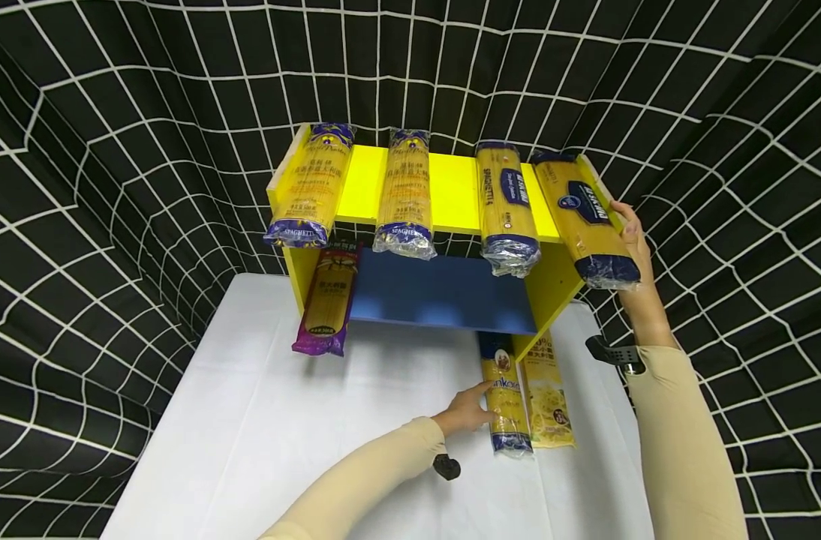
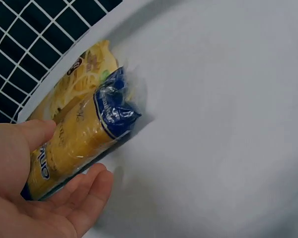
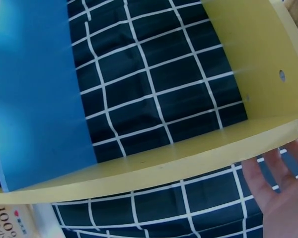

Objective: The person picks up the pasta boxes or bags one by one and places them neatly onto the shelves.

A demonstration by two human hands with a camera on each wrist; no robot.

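My left hand [image 1: 466,410] reaches in from the left to a yellow-and-blue pack of spaghetti [image 1: 507,397] lying on the white table. In the left wrist view its thumb overlaps the spaghetti pack [image 2: 74,144], and the loosely extended fingers [image 2: 92,191] lie along the other side. My right hand [image 1: 636,247] is up beside the shelf's right side panel, at the edge of a slanting spaghetti pack [image 1: 589,217] with a dark blue label. In the right wrist view, straight fingers [image 3: 260,183] lie outside the yellow panel; the thumb is hidden there.
The yellow shelf [image 1: 451,191] bears other spaghetti packs [image 1: 404,191] on top, their ends overhanging its front. A purple-edged pack [image 1: 328,300] rests on the blue middle board [image 1: 437,292]. Another yellow pasta pack [image 1: 548,397] lies right of the left hand's pack. Black gridded cloth surrounds everything.
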